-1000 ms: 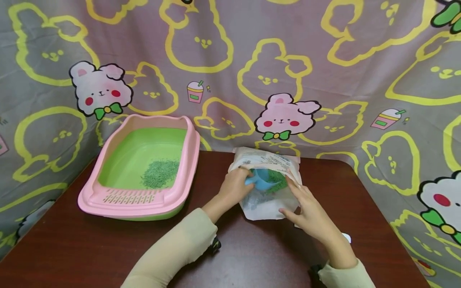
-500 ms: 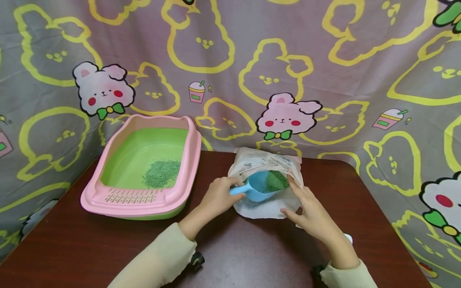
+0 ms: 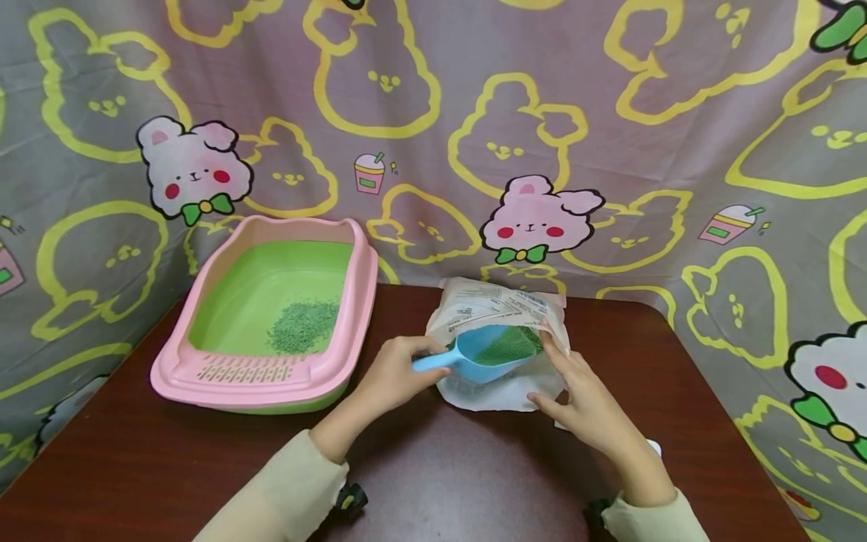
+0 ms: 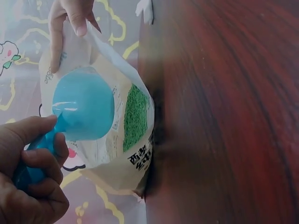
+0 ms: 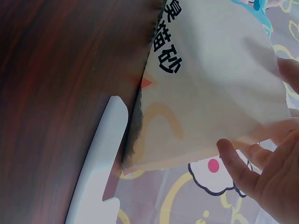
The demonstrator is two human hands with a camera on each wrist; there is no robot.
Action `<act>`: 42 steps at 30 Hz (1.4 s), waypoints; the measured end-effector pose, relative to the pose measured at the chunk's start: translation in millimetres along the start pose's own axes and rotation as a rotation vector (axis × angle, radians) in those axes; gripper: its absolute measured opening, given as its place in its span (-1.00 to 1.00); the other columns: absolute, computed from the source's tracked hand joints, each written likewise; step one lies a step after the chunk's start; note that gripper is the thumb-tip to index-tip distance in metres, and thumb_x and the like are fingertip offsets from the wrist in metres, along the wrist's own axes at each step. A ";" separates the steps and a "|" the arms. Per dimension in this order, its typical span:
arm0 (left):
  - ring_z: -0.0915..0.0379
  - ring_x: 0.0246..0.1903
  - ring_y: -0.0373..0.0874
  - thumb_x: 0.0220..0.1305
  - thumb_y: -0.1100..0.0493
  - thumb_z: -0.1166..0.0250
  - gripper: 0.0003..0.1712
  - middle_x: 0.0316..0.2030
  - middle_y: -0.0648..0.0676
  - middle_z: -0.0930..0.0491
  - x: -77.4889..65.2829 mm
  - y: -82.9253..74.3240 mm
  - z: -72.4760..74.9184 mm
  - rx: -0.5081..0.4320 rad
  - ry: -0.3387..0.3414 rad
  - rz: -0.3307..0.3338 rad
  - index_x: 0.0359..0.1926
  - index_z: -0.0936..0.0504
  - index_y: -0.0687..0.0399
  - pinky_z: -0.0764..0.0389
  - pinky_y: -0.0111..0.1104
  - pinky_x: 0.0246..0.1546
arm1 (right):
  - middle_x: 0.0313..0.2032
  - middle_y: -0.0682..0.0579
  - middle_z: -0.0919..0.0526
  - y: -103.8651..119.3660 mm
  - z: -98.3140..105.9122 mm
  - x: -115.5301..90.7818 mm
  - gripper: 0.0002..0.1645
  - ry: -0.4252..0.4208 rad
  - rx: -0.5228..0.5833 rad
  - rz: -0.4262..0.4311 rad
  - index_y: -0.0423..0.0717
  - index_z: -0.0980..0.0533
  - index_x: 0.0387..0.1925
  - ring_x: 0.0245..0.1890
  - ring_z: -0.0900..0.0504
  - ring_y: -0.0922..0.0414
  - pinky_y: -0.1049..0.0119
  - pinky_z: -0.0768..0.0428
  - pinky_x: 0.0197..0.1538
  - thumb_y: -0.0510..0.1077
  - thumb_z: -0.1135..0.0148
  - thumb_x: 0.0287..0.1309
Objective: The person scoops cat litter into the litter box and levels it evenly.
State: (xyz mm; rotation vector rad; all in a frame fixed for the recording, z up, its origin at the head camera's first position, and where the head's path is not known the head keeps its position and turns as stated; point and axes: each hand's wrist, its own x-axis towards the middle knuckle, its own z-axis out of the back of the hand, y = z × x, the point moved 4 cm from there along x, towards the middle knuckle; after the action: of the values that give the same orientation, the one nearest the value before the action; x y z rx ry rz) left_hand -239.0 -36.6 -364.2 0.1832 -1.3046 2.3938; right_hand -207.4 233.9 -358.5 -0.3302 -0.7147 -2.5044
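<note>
A light blue litter scoop [image 3: 484, 369] holds green pellets just in front of and above the mouth of a pale cat litter bag [image 3: 501, 305]. My left hand [image 3: 400, 373] grips its handle, with fingers curled round it in the left wrist view, where the scoop's rounded back [image 4: 84, 105] faces the camera. Inside the bag, green litter [image 4: 135, 116] shows beyond the scoop. My right hand [image 3: 585, 395] holds the bag's right side, thumb spread low and fingers by the upper edge of the opening. Seen from the right wrist, the thumb [image 5: 233, 161] lies along the bag's side.
To the left stands a litter box with a pink rim [image 3: 254, 388] and green basin, a patch of green pellets [image 3: 302, 326] in it. A long white object [image 5: 98, 163] lies on the brown table [image 3: 433, 482] right of the bag. A patterned curtain [image 3: 406, 150] hangs behind.
My left hand has drawn the scoop up and leftward out of the bag's mouth, and its load of green pellets now shows. My right hand has stayed at the bag's side.
</note>
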 end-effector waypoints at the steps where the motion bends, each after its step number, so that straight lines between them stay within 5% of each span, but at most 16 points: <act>1: -0.44 -0.44 -0.27 0.06 0.20 -0.52 -0.80 -0.35 -0.03 -0.74 -1.2 0.2 1.4 -0.001 0.001 -0.001 -0.23 -0.78 0.04 -0.50 -0.48 -0.37 | 0.52 -0.12 -0.13 0.1 0.3 0.0 0.10 0.002 0.001 -0.002 -0.16 -0.09 0.52 -0.02 -0.37 0.09 0.34 -0.47 -0.23 -0.21 -0.50 0.03; 11: -0.48 -0.43 -0.26 0.07 0.21 -0.51 -0.77 -0.33 -0.01 -0.75 -11.9 0.3 18.1 0.046 0.039 -0.047 -0.19 -0.77 0.07 -0.51 -0.48 -0.34 | 0.54 -0.08 -0.10 -0.7 -0.7 -0.3 0.08 0.013 0.021 -0.012 -0.18 -0.09 0.52 -0.08 -0.39 0.06 0.37 -0.49 -0.27 -0.20 -0.47 0.06; 24: -0.60 -0.32 -0.33 0.12 0.21 -0.48 -0.76 -0.28 -0.06 -0.76 -25.9 2.5 46.9 0.009 0.178 -0.070 -0.14 -0.76 0.02 -0.61 -0.44 -0.23 | 0.53 -0.10 -0.12 -2.8 -0.9 -0.3 0.08 0.053 0.041 -0.069 -0.13 -0.04 0.54 -0.14 -0.38 0.09 0.40 -0.51 -0.32 -0.17 -0.45 0.11; 32: -0.60 -0.33 -0.31 0.13 0.20 -0.48 -0.77 -0.28 -0.06 -0.76 -33.8 5.5 68.8 0.026 0.169 -0.076 -0.14 -0.76 0.00 -0.61 -0.43 -0.28 | 0.45 -0.18 -0.26 -2.8 -1.5 0.2 0.07 0.048 0.055 -0.068 -0.15 -0.08 0.53 -0.23 -0.36 0.15 0.44 -0.52 -0.40 -0.21 -0.46 0.08; 42: -0.60 -0.35 -0.34 0.08 0.20 -0.51 -0.73 -0.30 -0.14 -0.75 -47.6 7.2 95.3 0.068 0.117 -0.046 -0.14 -0.76 -0.08 -0.62 -0.42 -0.31 | 0.47 -0.17 -0.24 -2.1 -1.9 -1.0 0.10 0.041 0.007 -0.059 -0.11 -0.05 0.54 -0.11 -0.40 0.06 0.36 -0.50 -0.28 -0.20 -0.46 0.08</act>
State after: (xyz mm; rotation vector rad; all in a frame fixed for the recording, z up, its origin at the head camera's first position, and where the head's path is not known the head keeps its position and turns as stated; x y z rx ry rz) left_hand -206.1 -132.8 -331.3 0.0903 -1.1546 2.3736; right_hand -207.8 234.8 -361.4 -0.2579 -0.7261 -2.5563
